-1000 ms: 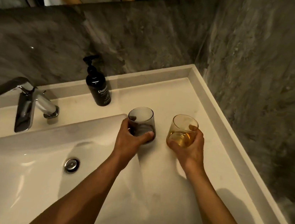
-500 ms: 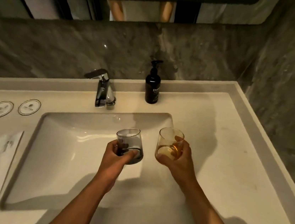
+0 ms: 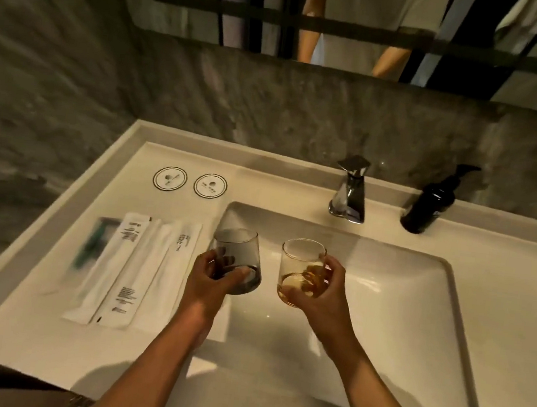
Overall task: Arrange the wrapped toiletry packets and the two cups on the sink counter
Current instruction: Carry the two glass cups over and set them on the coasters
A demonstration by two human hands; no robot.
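While the wrapped packets (image 3: 137,271) lie side by side on the counter (image 3: 41,337), each cup is in the air over the basin — left hand (image 3: 208,282) gripping the grey cup (image 3: 236,260), right hand (image 3: 318,292) the amber cup (image 3: 301,271) — unplaced, coasters (image 3: 190,182) bare.

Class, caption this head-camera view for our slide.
Left hand holds a smoky grey glass cup, right hand an amber glass cup, above the white basin.

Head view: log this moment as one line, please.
left hand: holds grey cup | right hand: holds amber cup | both over basin | packets left of basin | coasters bare
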